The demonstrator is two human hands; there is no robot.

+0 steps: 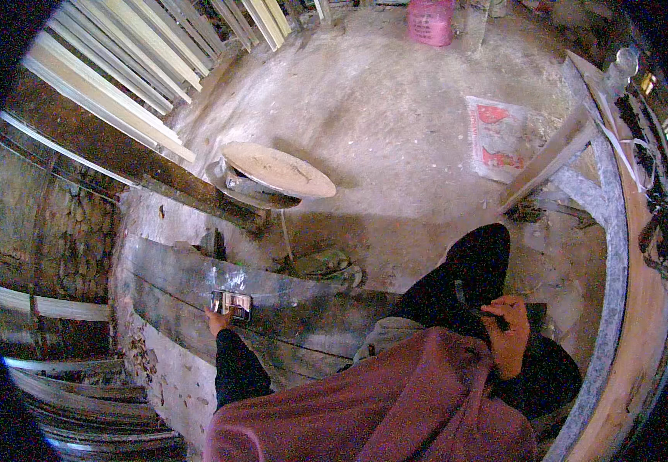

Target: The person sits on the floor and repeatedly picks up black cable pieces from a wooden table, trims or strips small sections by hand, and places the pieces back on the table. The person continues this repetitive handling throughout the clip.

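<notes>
Left grip (219, 319) closed about a phone (238, 306), its lit screen facing up — phone over the left part of a long dark plank surface (295, 308); cannot tell whether it touches. Right grip (510, 335) by the person's dark-clad leg (465, 269), fingers curled; cannot tell whether anything is held. Containers: wide tan dish (280, 169), shallow, tilted, over a darker rounded vessel (266, 200) — dish dusty-looking inside, vessel's contents mostly hidden. Pink sack (430, 21) at far edge of the floor (380, 108), contents hidden. White sack (496, 132), red print, lying flat near the wooden frame at right (550, 158).
</notes>
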